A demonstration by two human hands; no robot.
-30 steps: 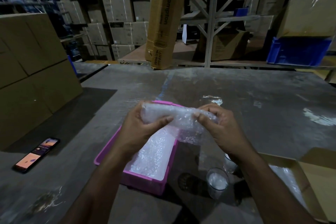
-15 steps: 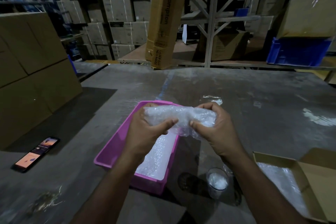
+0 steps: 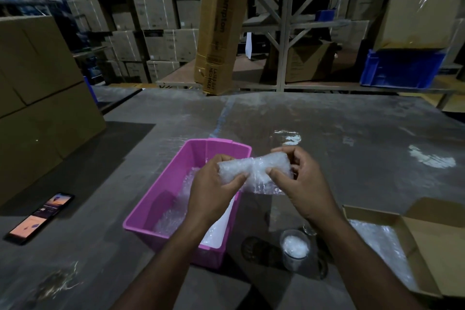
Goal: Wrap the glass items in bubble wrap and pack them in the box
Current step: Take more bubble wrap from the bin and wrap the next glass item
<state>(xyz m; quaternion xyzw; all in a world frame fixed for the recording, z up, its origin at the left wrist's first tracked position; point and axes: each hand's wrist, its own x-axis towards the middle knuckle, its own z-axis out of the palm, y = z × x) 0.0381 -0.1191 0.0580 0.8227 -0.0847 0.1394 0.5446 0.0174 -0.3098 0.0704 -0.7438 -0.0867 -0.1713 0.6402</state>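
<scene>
A bundle of bubble wrap (image 3: 254,170) rolled round something is held above the right rim of the pink tub. My left hand (image 3: 214,184) grips its left end and my right hand (image 3: 299,184) pinches its right end; what is inside is hidden. A clear glass (image 3: 295,249) stands on the table below my right forearm, with part of a second glass (image 3: 309,230) just behind it. The open cardboard box (image 3: 427,241), lined with bubble wrap, lies at the lower right.
The pink tub (image 3: 161,199) holds more bubble wrap sheets. A lit phone (image 3: 40,218) lies at the left of the grey table. Large cartons (image 3: 37,88) stand at the left, a tall leaning carton (image 3: 219,25) at the far edge, shelving and a blue crate (image 3: 400,68) behind.
Both hands have lowered the bundle slightly and shifted it right, rolling the wrap tighter; my right fingers have moved round its right end.
</scene>
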